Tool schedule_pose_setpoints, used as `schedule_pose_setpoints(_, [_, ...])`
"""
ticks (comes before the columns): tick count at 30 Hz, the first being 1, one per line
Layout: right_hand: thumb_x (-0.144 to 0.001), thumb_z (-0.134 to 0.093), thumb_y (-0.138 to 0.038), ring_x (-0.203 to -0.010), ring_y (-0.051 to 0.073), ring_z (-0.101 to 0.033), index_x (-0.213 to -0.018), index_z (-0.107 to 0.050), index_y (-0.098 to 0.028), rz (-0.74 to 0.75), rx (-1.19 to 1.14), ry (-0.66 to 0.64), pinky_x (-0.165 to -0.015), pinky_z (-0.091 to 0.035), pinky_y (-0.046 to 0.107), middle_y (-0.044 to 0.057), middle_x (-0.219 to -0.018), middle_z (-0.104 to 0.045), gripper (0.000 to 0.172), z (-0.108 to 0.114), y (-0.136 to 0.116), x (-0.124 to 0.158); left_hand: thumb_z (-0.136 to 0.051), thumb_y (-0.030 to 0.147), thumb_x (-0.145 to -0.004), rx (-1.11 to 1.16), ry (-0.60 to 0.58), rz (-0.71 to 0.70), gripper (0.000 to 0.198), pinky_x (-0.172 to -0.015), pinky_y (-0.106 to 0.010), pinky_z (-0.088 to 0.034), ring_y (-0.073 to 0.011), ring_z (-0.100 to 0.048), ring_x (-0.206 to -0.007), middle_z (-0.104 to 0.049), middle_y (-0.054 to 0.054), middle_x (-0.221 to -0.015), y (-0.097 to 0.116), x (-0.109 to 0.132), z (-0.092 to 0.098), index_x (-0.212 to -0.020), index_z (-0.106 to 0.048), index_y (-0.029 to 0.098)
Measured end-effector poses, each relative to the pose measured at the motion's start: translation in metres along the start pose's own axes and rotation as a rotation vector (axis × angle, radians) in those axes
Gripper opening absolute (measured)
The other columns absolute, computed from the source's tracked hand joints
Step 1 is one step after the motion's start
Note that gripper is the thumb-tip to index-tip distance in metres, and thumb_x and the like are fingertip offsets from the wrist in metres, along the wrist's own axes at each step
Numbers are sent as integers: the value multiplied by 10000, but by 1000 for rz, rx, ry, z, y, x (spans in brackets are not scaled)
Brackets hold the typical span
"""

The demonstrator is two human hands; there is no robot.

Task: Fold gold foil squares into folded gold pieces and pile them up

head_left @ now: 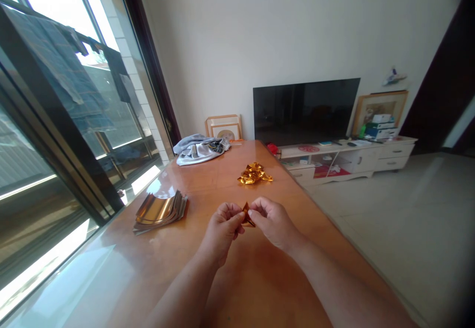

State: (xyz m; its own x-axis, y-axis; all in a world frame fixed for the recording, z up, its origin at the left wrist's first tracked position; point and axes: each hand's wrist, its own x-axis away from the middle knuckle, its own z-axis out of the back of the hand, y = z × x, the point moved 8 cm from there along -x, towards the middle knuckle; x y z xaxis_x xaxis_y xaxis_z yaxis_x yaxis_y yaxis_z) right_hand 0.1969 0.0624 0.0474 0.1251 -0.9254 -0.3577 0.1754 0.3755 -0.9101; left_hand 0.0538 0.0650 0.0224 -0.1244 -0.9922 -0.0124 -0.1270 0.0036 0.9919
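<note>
Our left grip (222, 231) and right grip (272, 221) clamp folded gold foil (247, 215) above the table (208, 182), open wood separating them from the foil stack (160, 212) near its edge.

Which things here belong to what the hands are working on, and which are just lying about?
Part of the work: left hand, right hand, small folded gold foil, stack of gold foil sheets, crumpled gold foil heap.
Lying about: grey cloth bundle, television.

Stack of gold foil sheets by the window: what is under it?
The stack of gold foil sheets lies on the wooden table; the tabletop directly beneath it is covered, so anything else there cannot be seen.
</note>
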Motion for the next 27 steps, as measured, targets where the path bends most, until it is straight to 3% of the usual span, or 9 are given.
schedule_pose_setpoints(4, [-849, -577, -259, -654, 140, -536, -767, -571, -218, 93, 232, 36, -623, -418, 252, -12, -726, -615, 92, 1, -6, 3, -791, 348, -702, -134, 107, -83, 302, -510, -196, -312, -83, -485, -537, -566, 48, -620, 4, 1, 4, -874, -610, 179])
schedule_pose_setpoints(10, [-826, -589, -209, -641, 144, -552, -761, -568, -236, 150, 474, 61, -620, -380, 257, -15, -727, -638, 73, 2, -14, 6, -736, 339, -741, -130, 67, -132, 220, -581, -220, -422, -114, -554, -639, -624, 3, -729, 9, 3, -2, -845, -648, 166])
schedule_pose_setpoints(19, [-823, -577, -153, -773, 171, -595, -842, -617, -242, 249, 569, 84, -677, -387, 260, 12, -833, -672, 99, 5, -24, 6, -696, 390, -821, -156, 5, -156, 275, -762, -289, -504, -172, -632, -797, -699, -57, -833, 10, 1, -6, -937, -719, 141])
schedule_pose_setpoints(27, [-836, -567, -144, -808, 175, -614, -864, -640, -241, 267, 617, 77, -702, -398, 266, 21, -864, -692, 125, 5, -26, 6, -659, 400, -856, -264, -4, -203, 285, -770, -284, -507, -192, -652, -827, -717, -55, -842, 14, 3, -6, -983, -751, 162])
